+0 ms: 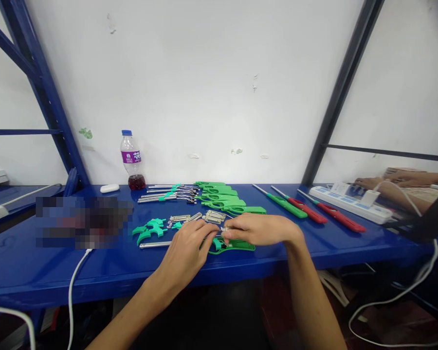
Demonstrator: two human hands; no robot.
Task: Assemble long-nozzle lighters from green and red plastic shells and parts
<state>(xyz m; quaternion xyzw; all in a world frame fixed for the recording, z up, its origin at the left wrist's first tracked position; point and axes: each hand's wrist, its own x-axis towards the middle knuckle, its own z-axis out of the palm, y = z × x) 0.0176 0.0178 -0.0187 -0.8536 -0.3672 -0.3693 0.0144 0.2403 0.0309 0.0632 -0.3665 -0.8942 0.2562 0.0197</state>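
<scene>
My left hand (191, 243) and my right hand (261, 228) meet over the near edge of the bench, fingertips almost touching. Between them is a small clear part (224, 229), pinched in my right fingers; its shape is mostly hidden. The left thumb and forefinger are closed beside it, and what they grip cannot be made out. Directly below lies an opened green lighter casing (237, 245), with a metal lighter tube (155, 245) reaching left from under my left hand. Clear fuel tanks (215, 217) lie just behind my hands. Teal triggers (149, 230) are piled to the left.
Behind are several metal tubes with wires (168, 196) and green casing halves (222, 199). Green and red stick lighters (319, 211) lie right, near a white power strip (350, 204). A drink bottle (132, 163) stands at back left. Another person's hand (405, 180) shows far right.
</scene>
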